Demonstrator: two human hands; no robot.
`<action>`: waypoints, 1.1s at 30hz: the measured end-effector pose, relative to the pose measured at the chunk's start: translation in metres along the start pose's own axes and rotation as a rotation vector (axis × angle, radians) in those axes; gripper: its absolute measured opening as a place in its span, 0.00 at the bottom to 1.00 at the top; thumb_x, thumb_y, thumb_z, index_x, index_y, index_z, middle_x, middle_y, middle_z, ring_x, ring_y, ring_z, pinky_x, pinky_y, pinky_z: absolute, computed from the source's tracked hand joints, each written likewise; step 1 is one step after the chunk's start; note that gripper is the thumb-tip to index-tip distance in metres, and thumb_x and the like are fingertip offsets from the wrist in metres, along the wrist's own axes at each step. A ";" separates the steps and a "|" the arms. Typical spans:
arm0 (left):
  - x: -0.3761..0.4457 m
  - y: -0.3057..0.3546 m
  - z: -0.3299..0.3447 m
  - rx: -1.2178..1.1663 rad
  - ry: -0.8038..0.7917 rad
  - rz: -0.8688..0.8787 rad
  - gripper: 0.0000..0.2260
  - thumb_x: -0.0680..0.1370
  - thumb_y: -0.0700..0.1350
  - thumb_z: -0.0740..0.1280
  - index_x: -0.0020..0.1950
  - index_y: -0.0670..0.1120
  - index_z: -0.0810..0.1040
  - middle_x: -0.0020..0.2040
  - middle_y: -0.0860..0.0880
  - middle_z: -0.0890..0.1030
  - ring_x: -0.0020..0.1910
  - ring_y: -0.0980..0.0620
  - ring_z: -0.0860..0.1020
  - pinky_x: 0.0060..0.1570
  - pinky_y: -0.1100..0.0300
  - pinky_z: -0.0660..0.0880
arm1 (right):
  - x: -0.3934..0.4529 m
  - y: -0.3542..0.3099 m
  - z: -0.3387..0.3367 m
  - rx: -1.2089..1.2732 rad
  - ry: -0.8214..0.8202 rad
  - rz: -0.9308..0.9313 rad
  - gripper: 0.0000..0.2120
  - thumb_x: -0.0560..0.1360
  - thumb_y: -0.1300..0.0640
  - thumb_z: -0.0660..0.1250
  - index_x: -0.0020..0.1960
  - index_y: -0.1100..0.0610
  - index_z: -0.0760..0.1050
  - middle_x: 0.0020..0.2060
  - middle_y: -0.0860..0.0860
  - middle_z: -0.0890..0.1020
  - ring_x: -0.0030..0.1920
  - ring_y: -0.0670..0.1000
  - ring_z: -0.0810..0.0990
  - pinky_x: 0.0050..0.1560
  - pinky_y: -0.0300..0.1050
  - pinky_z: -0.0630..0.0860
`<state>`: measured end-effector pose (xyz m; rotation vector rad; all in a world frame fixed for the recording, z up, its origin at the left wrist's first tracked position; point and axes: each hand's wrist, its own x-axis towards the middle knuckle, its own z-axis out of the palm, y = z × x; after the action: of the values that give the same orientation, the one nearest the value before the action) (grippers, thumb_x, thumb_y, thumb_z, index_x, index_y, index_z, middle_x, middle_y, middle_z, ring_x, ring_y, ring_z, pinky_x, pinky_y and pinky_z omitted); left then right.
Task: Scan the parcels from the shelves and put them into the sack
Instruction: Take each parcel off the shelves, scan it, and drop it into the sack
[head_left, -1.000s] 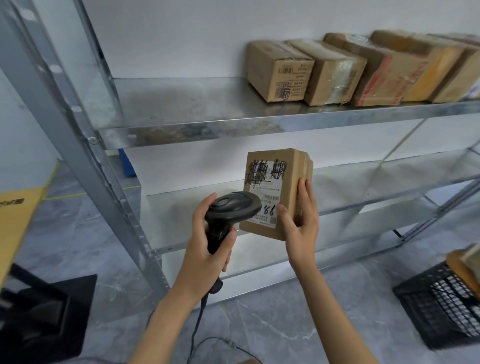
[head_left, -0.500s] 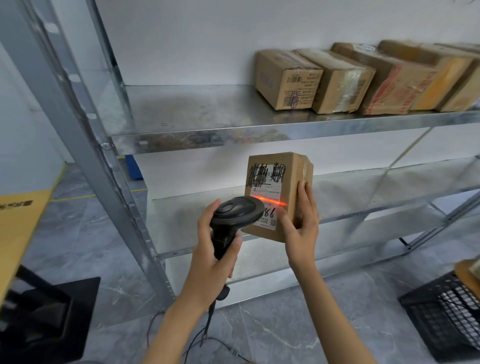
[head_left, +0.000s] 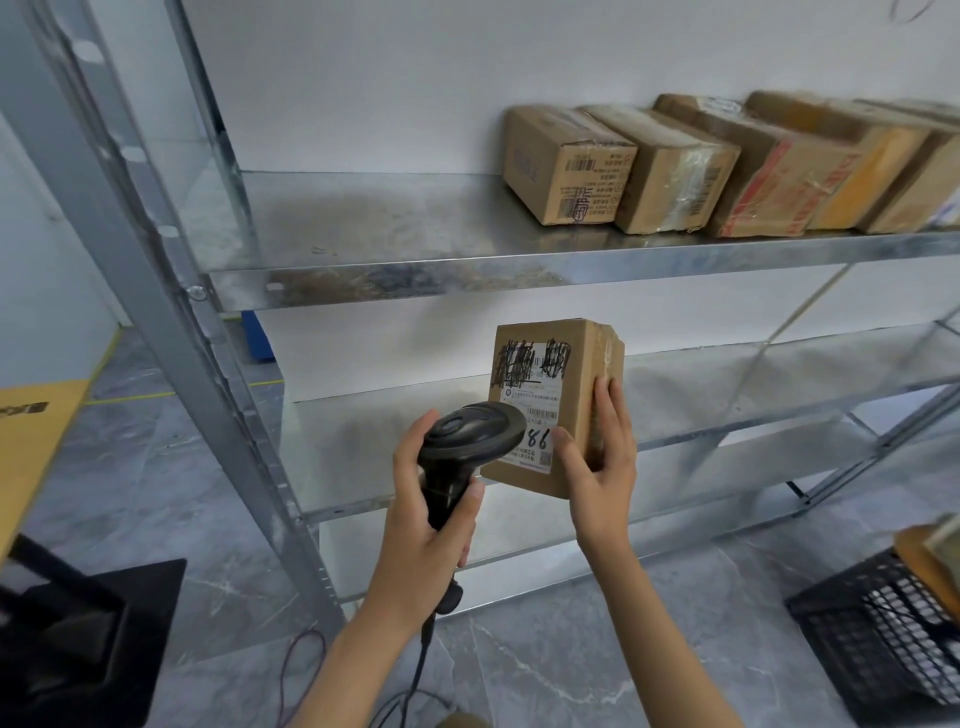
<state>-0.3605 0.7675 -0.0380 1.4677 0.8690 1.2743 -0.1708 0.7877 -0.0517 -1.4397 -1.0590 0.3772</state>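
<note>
Gone from the parcel's label is the red scan line that crossed it half a second ago; my hands and the box sit much as they did then. At centre frame, my right hand (head_left: 597, 480) holds a small cardboard parcel (head_left: 558, 405) upright in front of the metal shelving (head_left: 395, 283), thumb pressed on the lower front face and fingers wrapped along its right side. Its white shipping label (head_left: 530, 415) faces me, the upper part scribbled over in black marker, a handwritten "86" lower down. My left hand (head_left: 426, 535) is curled tight around the grip of a black handheld barcode scanner (head_left: 470, 434), whose head sits just in front of the label's lower left corner and hides part of it. The scanner's cable (head_left: 423, 654) trails down past my wrist toward the grey marbled floor.

On the upper shelf, toward the upper right of the frame, a row of brown cardboard parcels (head_left: 675, 171) stands side by side, touching one another and running out of view at the right edge. A black plastic crate (head_left: 878, 639) sits on the floor at lower right, with something brown resting on its upper edge. At far left, a yellow-brown cardboard surface (head_left: 36, 436) enters the frame, with a dark object (head_left: 78, 623) below it in the lower left corner that I cannot identify.
</note>
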 end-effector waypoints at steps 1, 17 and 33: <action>0.001 -0.002 0.003 0.000 -0.005 -0.003 0.30 0.78 0.48 0.67 0.70 0.75 0.60 0.34 0.51 0.78 0.27 0.51 0.72 0.28 0.59 0.74 | 0.000 0.003 -0.004 -0.003 0.004 0.010 0.35 0.71 0.41 0.66 0.78 0.40 0.62 0.77 0.35 0.60 0.74 0.42 0.63 0.72 0.60 0.67; 0.110 -0.012 0.162 0.035 -0.403 0.120 0.28 0.78 0.50 0.67 0.71 0.72 0.60 0.36 0.54 0.80 0.24 0.52 0.72 0.27 0.60 0.72 | 0.070 0.051 -0.149 0.020 0.368 0.148 0.34 0.71 0.45 0.69 0.77 0.41 0.65 0.76 0.34 0.63 0.75 0.46 0.64 0.71 0.63 0.69; 0.205 -0.009 0.575 -0.035 -0.796 0.273 0.30 0.83 0.43 0.66 0.71 0.74 0.59 0.34 0.52 0.79 0.25 0.52 0.74 0.28 0.60 0.75 | 0.152 0.128 -0.482 -0.121 0.741 0.217 0.31 0.78 0.53 0.71 0.77 0.43 0.65 0.77 0.38 0.63 0.75 0.42 0.63 0.75 0.58 0.64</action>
<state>0.2420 0.8410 0.0221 1.8966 0.1189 0.7554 0.3252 0.6316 -0.0185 -1.6189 -0.3311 -0.0824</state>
